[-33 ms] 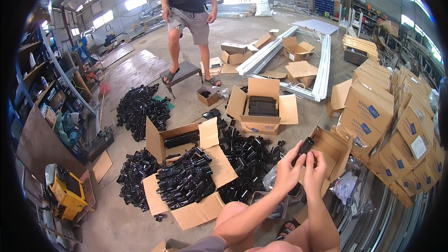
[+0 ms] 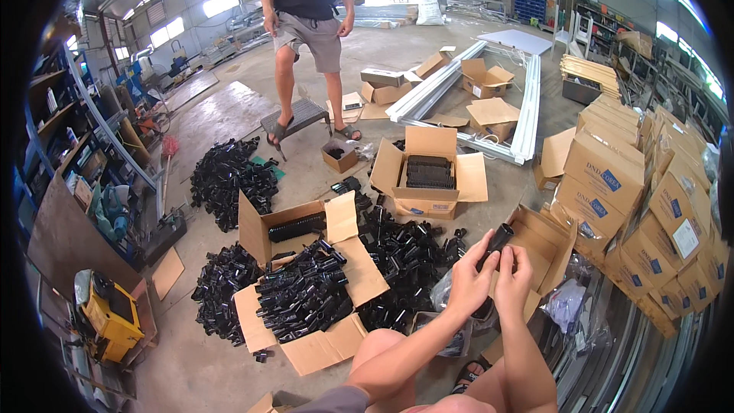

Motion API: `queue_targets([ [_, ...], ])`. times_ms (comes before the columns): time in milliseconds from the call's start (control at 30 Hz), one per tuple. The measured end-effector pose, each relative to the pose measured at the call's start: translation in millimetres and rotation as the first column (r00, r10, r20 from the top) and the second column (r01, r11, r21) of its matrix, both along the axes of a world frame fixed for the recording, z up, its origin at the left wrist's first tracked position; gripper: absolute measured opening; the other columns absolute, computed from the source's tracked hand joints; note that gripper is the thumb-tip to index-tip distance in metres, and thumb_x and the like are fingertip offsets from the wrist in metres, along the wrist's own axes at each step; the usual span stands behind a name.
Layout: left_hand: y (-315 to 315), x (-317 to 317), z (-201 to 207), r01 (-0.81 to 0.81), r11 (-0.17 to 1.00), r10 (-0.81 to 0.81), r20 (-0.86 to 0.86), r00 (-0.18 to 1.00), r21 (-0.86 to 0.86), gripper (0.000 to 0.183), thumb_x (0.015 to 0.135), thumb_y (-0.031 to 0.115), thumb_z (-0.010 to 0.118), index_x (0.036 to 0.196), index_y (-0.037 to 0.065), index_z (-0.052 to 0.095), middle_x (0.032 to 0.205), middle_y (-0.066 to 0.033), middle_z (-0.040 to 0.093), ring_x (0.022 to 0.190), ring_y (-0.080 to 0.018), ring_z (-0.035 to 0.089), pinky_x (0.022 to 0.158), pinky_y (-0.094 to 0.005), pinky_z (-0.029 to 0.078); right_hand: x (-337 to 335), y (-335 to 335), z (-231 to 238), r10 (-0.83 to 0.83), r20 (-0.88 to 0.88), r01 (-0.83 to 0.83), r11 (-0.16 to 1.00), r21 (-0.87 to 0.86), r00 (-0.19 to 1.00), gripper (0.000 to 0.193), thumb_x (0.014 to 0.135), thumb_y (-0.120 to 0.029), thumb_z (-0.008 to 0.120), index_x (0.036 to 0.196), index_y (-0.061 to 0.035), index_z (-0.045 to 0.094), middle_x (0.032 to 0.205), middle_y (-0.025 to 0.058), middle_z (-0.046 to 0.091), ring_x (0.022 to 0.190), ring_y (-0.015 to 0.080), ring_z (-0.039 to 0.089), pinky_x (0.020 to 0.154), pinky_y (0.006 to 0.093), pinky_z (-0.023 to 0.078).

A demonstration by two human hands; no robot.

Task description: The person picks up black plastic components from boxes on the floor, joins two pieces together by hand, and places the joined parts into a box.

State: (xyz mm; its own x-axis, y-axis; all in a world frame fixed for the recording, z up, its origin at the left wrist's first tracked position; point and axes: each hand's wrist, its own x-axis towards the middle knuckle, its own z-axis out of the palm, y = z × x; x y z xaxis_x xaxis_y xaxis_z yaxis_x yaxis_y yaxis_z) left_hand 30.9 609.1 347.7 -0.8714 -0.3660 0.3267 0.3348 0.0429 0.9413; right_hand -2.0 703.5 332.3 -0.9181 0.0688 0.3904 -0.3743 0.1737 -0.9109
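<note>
Both my hands are closed on a black tube-shaped part (image 2: 501, 238), which is tilted with its round end up and away from me. My left hand (image 2: 470, 279) grips its left side. The fingertips of my right hand (image 2: 514, 274) press against it from the right, and its lower portion is hidden behind my fingers. Just beyond my hands stands an open cardboard box (image 2: 544, 248). Left of them, a heap of loose black parts (image 2: 401, 248) lies on the floor. Another open carton (image 2: 313, 353) is piled with similar black parts (image 2: 306, 291).
A carton (image 2: 428, 206) with neatly stacked black parts stands farther off. More black heaps (image 2: 233, 180) lie leftward. Stacked closed cartons (image 2: 600, 176) and long metal profiles (image 2: 627, 359) line the right. A person (image 2: 310, 15) stands with one foot on a low metal stool (image 2: 298, 118).
</note>
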Motion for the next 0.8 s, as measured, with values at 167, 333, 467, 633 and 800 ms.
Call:
queue_targets([
  [167,-6.1,2.7,-9.6,0.033,0.974,-0.039,0.023,0.999,0.222,0.045,0.098,0.000,0.057,0.142,-0.002,0.052,0.125,-0.0094,0.067,0.108,-0.0105,0.060,0.091,-0.0258,0.050,13.6,-12.5,-0.4,-0.017,0.017,0.017,1.000,0.006,1.000,0.030,0.103,-0.024,0.052,0.111,0.0031,0.061,0.090,0.0164,0.067,0.082,0.0236,0.067,0.072,0.0377,0.051],
  [333,-15.9,3.8,-0.9,0.291,0.919,-0.323,0.083,0.943,0.267,0.063,0.099,0.006,0.061,0.154,0.000,0.032,0.143,-0.0094,0.054,0.121,-0.0124,0.055,0.103,-0.0272,0.043,-9.0,13.5,-1.0,-0.038,0.088,0.038,0.999,0.012,0.995,0.048,0.106,-0.034,0.046,0.091,0.0056,0.068,0.063,0.0126,0.062,0.053,0.0202,0.059,0.054,0.0348,0.046],
  [467,-33.2,22.5,-12.4,0.390,0.781,-0.537,0.208,0.817,0.487,0.063,0.098,0.013,0.064,0.151,-0.004,0.034,0.139,-0.0104,0.056,0.122,-0.0148,0.057,0.101,-0.0280,0.047,-4.4,14.9,11.4,0.056,0.454,0.033,0.982,-0.185,0.889,0.059,0.106,-0.045,0.046,0.089,0.0055,0.071,0.062,0.0016,0.060,0.051,0.0082,0.052,0.046,0.0261,0.037],
  [633,-37.9,31.8,-6.3,0.470,0.758,-0.640,0.380,0.667,0.452,0.030,0.096,0.013,0.068,0.121,-0.002,0.061,0.116,-0.0039,0.067,0.097,-0.0075,0.063,0.091,-0.0255,0.053,-3.3,23.5,13.9,-0.026,0.327,0.017,0.999,0.031,0.945,0.058,0.105,-0.045,0.047,0.092,0.0049,0.073,0.067,0.0089,0.067,0.058,0.0133,0.062,0.055,0.0302,0.049],
  [800,-32.1,29.5,-18.5,0.454,0.745,-0.631,0.294,0.718,0.489,0.021,0.098,0.008,0.064,0.117,0.000,0.058,0.110,-0.0026,0.066,0.099,-0.0063,0.060,0.087,-0.0244,0.052,0.6,24.9,18.9,-0.034,0.339,0.003,0.996,0.092,0.940,0.058,0.104,-0.047,0.048,0.094,0.0050,0.072,0.075,0.0126,0.070,0.066,0.0156,0.066,0.060,0.0316,0.052],
])
